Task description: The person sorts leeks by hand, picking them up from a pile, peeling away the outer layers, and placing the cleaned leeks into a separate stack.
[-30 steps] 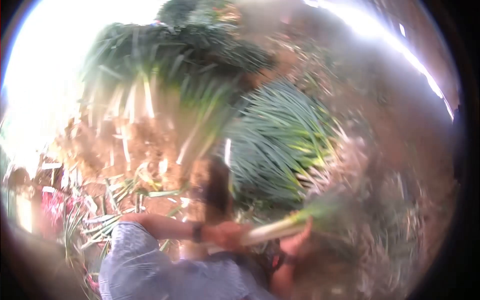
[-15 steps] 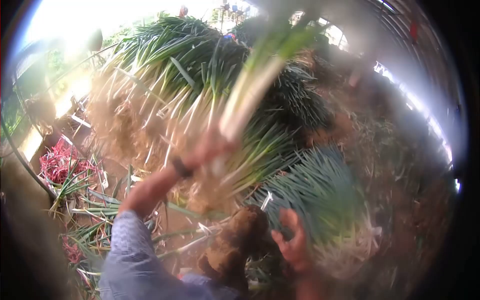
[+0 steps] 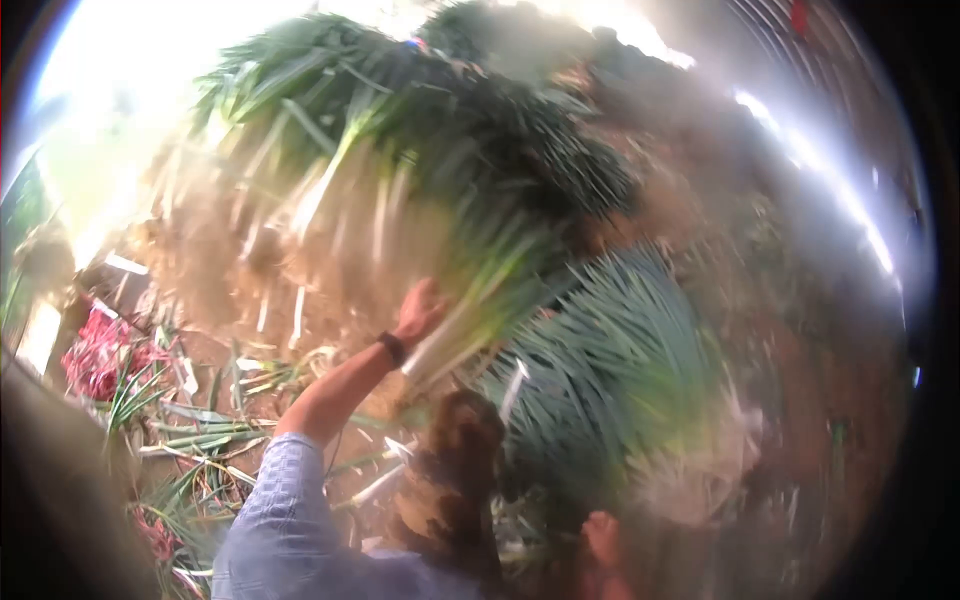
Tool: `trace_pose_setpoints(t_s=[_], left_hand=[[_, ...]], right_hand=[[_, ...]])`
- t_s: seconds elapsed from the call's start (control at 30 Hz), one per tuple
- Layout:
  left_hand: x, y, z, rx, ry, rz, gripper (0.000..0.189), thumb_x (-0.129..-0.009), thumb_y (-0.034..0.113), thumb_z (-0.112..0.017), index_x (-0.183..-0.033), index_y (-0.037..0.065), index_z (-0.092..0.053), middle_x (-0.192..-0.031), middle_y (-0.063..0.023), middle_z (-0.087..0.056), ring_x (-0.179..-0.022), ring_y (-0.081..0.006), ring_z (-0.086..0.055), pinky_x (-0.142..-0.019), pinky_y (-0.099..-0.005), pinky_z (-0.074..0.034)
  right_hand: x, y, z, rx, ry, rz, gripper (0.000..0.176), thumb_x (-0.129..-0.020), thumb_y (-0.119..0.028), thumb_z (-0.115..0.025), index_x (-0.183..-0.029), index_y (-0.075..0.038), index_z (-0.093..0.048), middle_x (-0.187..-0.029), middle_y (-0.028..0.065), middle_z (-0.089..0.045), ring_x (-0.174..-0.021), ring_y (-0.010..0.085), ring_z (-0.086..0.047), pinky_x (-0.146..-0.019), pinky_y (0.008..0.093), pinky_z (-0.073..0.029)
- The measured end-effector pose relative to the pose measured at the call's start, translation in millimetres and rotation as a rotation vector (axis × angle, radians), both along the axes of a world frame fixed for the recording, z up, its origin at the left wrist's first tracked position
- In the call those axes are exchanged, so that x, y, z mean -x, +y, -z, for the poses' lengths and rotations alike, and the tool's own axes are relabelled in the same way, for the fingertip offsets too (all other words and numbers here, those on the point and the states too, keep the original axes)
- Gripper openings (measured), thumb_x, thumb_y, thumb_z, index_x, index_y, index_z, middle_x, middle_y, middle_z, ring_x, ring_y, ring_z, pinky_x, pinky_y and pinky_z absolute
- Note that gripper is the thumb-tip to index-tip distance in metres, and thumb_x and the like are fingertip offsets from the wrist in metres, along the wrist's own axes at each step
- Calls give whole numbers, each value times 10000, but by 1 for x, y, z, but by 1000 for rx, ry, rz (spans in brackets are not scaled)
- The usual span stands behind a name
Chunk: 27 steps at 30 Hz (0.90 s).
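Note:
My left hand [image 3: 422, 312], with a dark band at the wrist, is at the near edge of a large heap of long green onions [image 3: 490, 150]. Right beside its fingers slant the pale stalks [image 3: 452, 335] of some onions; motion blur smears the fingers, and I cannot tell whether they grip. Low in the view, my right hand [image 3: 602, 540] is blurred, its fingers indistinct. Above and to the right of it lies a bunch of green onions [image 3: 610, 370], with the pale root ends [image 3: 700, 465] toward the lower right.
A brown, mud-coloured lump [image 3: 460, 440] stands between my arms. At left lie a tangle of pink-red ties [image 3: 105, 355] and loose leaves [image 3: 205, 435] scattered on the brown ground. Dry litter covers the ground at right.
The onion bunch that my left hand held raised no longer shows there; that hand is lower, at the heap. My right hand, open before, has moved down. The view has shifted.

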<state>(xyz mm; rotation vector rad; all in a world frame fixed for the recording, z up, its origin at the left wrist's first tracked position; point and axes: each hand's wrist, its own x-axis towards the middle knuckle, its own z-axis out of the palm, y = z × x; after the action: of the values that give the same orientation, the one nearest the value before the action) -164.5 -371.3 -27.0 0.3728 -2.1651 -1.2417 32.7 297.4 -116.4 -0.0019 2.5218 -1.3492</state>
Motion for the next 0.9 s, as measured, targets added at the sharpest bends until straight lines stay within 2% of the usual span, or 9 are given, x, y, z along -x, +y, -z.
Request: trace_pose_setpoints(t_s=[0.07,0.17,0.27,0.33,0.47,0.5,0.67,0.8,0.9], left_hand=[[7,70,6,-87,16,252,405,-904,163,-715,-1240,-9,-570,-1147,-90,-635,-1017,-178,-618,-915,-326,-498],[-31,185,-127,-469,-76,597,296,-954,186,-649,-1166,-14,-597,-1075,-94,-669,-1034,-174,-621,-913,-325,-495],[-40,255,-154,-447,-155,767,268,-980,203,-606,-1141,-12,-593,-1022,-87,-674,-1012,-169,-632,-900,-314,-500],[-46,296,-165,-677,-211,867,245,-989,205,-587,-1125,1,-589,-1000,-81,-671,-983,-169,-640,-879,-316,-510],[-34,351,-145,-868,-374,972,197,-1001,204,-561,-1099,34,-579,-994,-74,-664,-940,-171,-647,-843,-335,-533],[-28,362,-132,-899,-435,955,182,-1001,203,-556,-1084,42,-576,-974,-65,-652,-904,-165,-642,-802,-338,-541],[-23,392,-84,-919,-580,895,197,-997,202,-558,-1095,32,-576,-931,-60,-634,-856,-156,-631,-742,-347,-546],[-24,416,-104,-847,-676,932,244,-986,225,-575,-1090,5,-594,-900,-68,-633,-794,-160,-628,-743,-318,-537],[-23,418,-101,-705,-710,998,306,-951,272,-607,-1077,-7,-605,-884,-79,-633,-795,-161,-629,-748,-304,-527]], right_hand=[[1,22,-3,-136,37,-45,195,-810,-97,-710,-968,-8,-637,-836,107,-649,-742,228,-608,-698,371,-508],[-4,51,-10,-172,17,67,257,-826,-113,-699,-1061,-17,-659,-1012,179,-707,-928,277,-695,-780,380,-528],[6,57,-59,-351,-122,201,206,-837,-138,-655,-1015,-34,-668,-881,186,-709,-872,293,-710,-745,397,-527],[10,92,-36,-326,-142,290,206,-827,-113,-674,-1016,-30,-672,-842,134,-711,-782,273,-699,-709,379,-536],[7,116,-30,-672,-4,189,240,-820,-135,-698,-1033,-27,-674,-818,124,-715,-796,332,-699,-729,414,-547],[16,106,-40,-775,-202,130,321,-805,-145,-711,-1104,-40,-659,-921,157,-713,-903,378,-677,-790,444,-542],[25,34,25,-418,59,-314,618,-723,-164,-750,-1296,-35,-557,-1219,205,-623,-1135,399,-580,-938,462,-496],[23,-21,94,-553,-97,-437,765,-701,-205,-765,-1395,-67,-475,-1363,196,-531,-1261,408,-495,-1074,555,-378],[1,13,116,-679,-142,-439,816,-697,-206,-761,-1438,-104,-435,-1420,188,-475,-1317,402,-449,-1106,620,-307]])
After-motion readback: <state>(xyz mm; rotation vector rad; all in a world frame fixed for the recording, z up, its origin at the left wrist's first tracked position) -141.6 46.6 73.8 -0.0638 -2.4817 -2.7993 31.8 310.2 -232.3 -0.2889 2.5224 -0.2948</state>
